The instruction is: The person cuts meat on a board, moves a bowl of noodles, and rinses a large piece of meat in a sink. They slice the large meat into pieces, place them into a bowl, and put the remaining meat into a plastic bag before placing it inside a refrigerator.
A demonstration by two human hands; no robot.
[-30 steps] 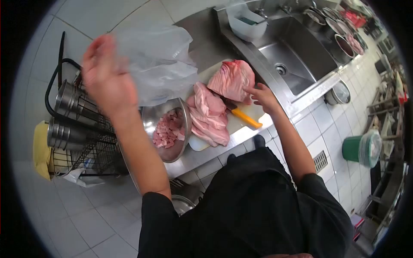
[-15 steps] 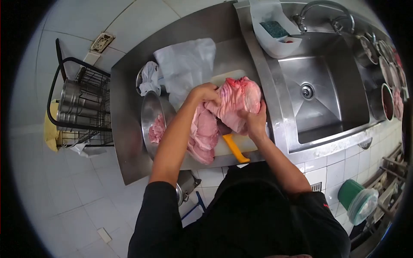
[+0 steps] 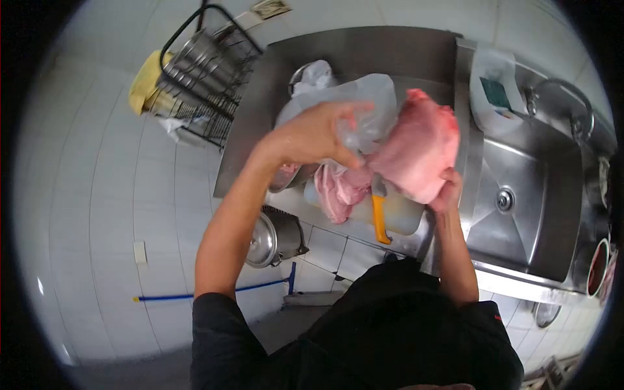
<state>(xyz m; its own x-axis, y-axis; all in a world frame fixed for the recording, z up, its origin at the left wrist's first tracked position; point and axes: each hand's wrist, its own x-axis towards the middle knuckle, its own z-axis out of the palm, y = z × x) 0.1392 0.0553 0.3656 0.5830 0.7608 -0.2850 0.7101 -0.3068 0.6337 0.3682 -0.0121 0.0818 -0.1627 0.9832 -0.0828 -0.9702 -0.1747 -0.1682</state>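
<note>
A large slab of raw meat is raised above the steel counter, its pale pink side toward me. My right hand grips its lower right edge, fingers partly hidden behind it. Left of the slab, my left hand hovers with thumb and fingers spread, holding nothing. Below it, more raw meat lies on a pale cutting board. A knife with a yellow handle rests on the board, its blade partly under the slab. Behind my left hand is a clear plastic bag.
A metal bowl with meat pieces sits under my left forearm. To the right are a steel sink and a white container holding a green scouring pad. A black wire rack stands left; a lidded pot is below the counter.
My left hand has let go of the slab and opened to its left. The slab now hangs from my right hand, turned to its smoother side. The camera view has shifted and tilted.
</note>
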